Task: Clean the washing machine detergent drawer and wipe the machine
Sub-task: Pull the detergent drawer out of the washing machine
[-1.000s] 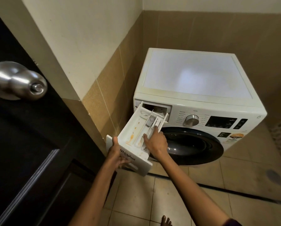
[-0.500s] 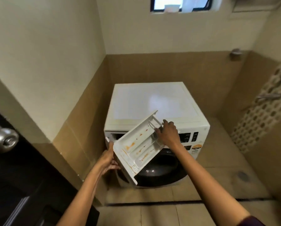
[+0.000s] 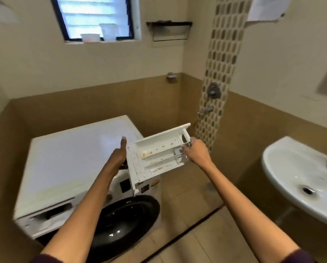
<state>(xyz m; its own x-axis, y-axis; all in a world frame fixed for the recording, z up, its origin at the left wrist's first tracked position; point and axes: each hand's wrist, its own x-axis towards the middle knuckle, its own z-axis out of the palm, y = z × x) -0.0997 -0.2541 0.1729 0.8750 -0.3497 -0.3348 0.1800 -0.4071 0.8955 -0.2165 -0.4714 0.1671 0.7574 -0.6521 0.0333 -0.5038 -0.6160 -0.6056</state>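
Note:
The white detergent drawer (image 3: 158, 156) is out of the machine and held in the air, tilted, with orange-brown stains in its compartments. My left hand (image 3: 119, 154) holds its front panel end from behind. My right hand (image 3: 195, 150) grips its rear end by the inner partitions. The white front-loading washing machine (image 3: 73, 158) stands below and to the left, its empty drawer slot (image 3: 54, 211) dark at the upper left of its front, above the round black door (image 3: 124, 223).
A white wall-hung sink (image 3: 291, 168) with a drain is at the right. Shower taps (image 3: 213, 92) sit on a mosaic tile strip ahead. A window (image 3: 98, 18) with containers on its sill is high up. Tan tiled floor lies between machine and sink.
The drawer came fully out of its slot and has been lifted and carried rightward, both hands still on it. My view swung up and right, bringing the sink and shower wall into sight.

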